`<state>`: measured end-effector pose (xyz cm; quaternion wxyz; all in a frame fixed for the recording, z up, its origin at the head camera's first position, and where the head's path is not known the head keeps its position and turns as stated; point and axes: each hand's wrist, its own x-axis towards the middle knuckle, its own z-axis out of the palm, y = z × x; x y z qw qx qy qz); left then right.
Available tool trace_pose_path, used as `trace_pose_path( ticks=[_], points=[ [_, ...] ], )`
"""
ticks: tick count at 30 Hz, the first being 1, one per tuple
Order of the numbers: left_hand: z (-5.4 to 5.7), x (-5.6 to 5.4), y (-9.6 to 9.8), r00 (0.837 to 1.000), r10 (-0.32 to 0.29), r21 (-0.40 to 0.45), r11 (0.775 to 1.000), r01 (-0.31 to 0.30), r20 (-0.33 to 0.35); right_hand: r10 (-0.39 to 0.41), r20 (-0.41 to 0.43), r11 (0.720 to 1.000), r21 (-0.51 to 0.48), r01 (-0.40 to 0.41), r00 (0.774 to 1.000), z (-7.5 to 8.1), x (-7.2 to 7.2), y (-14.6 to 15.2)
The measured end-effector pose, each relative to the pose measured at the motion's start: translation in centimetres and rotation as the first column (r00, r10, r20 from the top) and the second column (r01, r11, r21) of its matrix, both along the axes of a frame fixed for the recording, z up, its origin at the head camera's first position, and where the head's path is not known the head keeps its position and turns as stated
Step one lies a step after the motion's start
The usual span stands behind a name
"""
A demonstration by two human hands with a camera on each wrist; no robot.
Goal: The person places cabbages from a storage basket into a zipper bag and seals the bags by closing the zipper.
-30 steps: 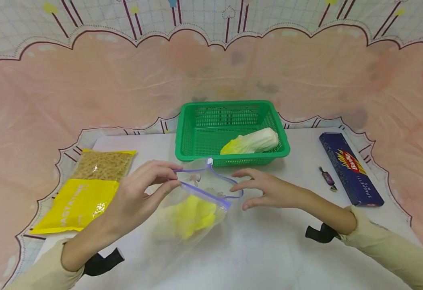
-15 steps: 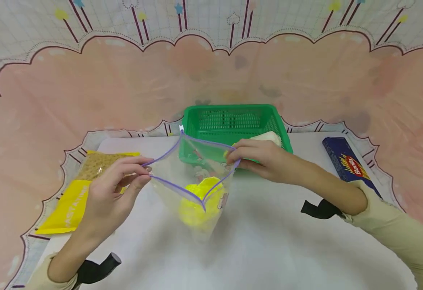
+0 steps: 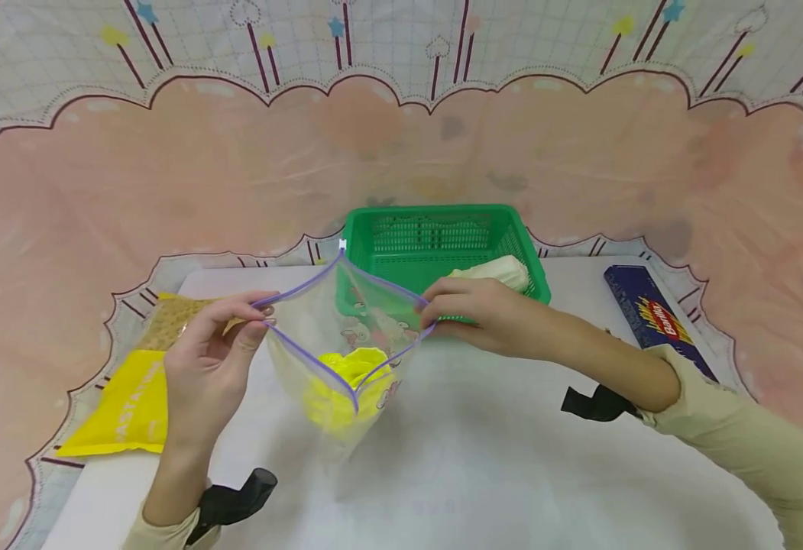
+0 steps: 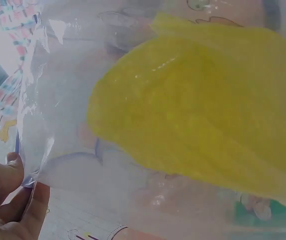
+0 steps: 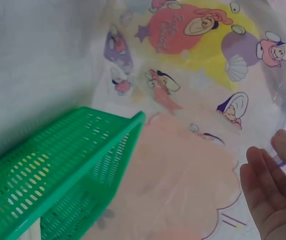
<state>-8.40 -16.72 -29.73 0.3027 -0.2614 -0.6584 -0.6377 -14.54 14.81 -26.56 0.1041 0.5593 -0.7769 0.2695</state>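
A clear zip bag (image 3: 373,325) with a purple rim hangs over the table, its mouth spread wide. My left hand (image 3: 212,351) pinches the rim on the left between thumb and fingers. On the opposite side, my right hand (image 3: 487,317) grips the rim, its fingertips partly hidden. Inside lies a yellow, ruffled leafy vegetable (image 3: 356,367), which fills much of the left wrist view as a yellow leaf (image 4: 193,110) behind the plastic. Cartoon prints (image 5: 188,27) cover the bag in the right wrist view. A white slider stands at the rim's far corner.
Behind the bag stands a green basket (image 3: 435,215) holding a pale Chinese cabbage (image 3: 504,271), partly covered by my right hand. A yellow pasta bag (image 3: 122,409) lies at left. The blue spaghetti box (image 3: 652,309) lies at right, partly behind my right forearm.
My right hand has reached the bag's rim and taken hold of it. The mouth has been pulled from narrow to wide, and both hands have since shifted slightly left with the bag.
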Motion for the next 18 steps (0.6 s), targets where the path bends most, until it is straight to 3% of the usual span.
trace_pose_path(
  ticks=[10, 14, 18],
  points=[
    [0.2, -0.3, 1.1, 1.0, 0.008, 0.101, 0.995, -0.005, -0.024, 0.029, 0.007, 0.996, -0.087, -0.028, 1.0, -1.1, -0.9, 0.6],
    [0.3, -0.2, 1.2, 0.999, 0.036, 0.102, 0.994, -0.034, -0.015, 0.026, 0.123, 0.995, -0.1, -0.014, 0.992, -1.0, -1.8, 1.2],
    [0.4, 0.0, 1.4, 0.993, 0.114, 0.034, 0.993, -0.114, -0.001, -0.08, 0.239, 0.995, -0.036, 0.091, 0.968, -1.2, -4.4, 3.0]
  ],
)
